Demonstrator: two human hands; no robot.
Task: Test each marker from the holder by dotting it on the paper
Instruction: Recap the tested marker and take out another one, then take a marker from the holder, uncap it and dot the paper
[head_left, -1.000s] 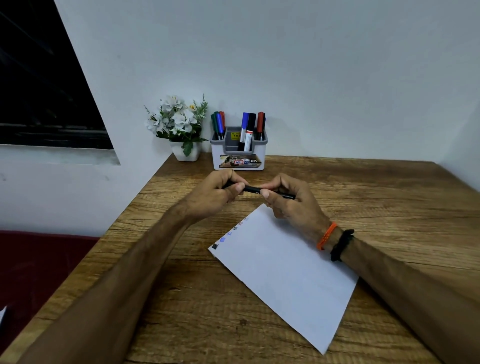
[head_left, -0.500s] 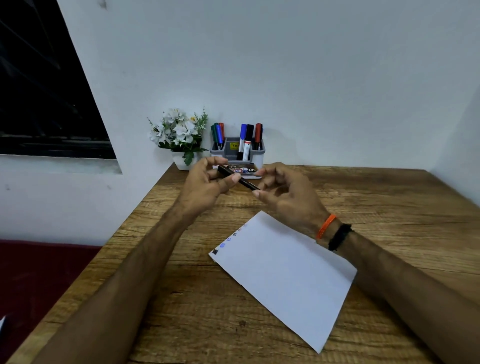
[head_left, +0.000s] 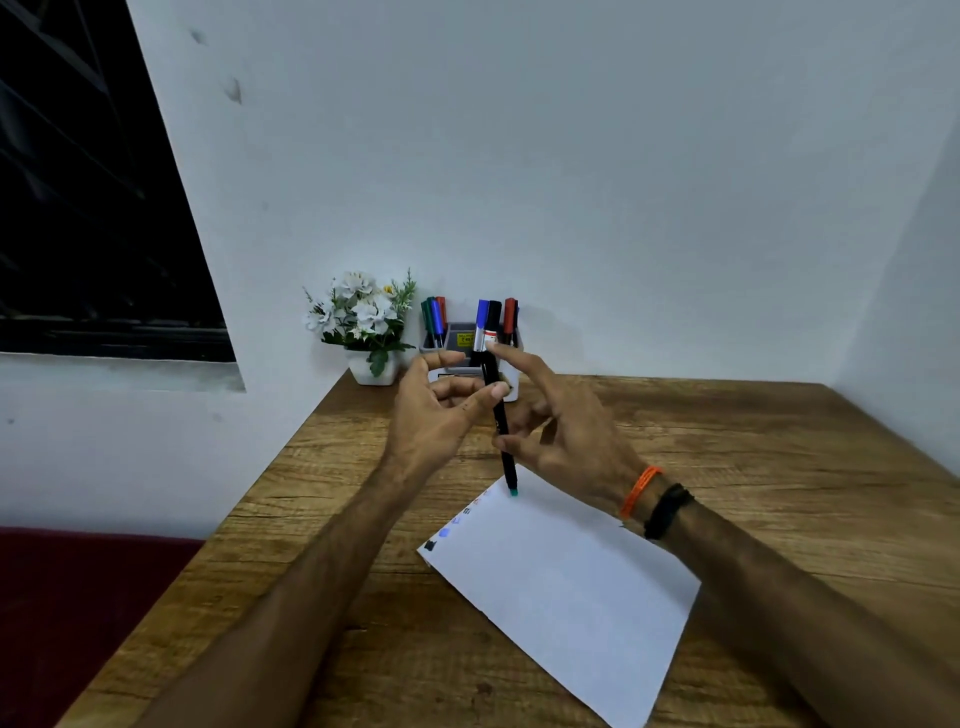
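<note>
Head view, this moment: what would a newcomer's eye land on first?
First the black marker, held nearly upright at centre between both hands, its teal tip just above the far corner of the white paper. The left hand pinches its upper barrel; the right hand touches it lower down. Behind stands the marker holder, beside a small flower pot.

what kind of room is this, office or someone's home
Most likely a desk corner in a home or small study, though I can't be sure. A wooden table is pushed against plain white walls, with a small pot of flowers beside a marker holder, and a dark window to the left.
</note>
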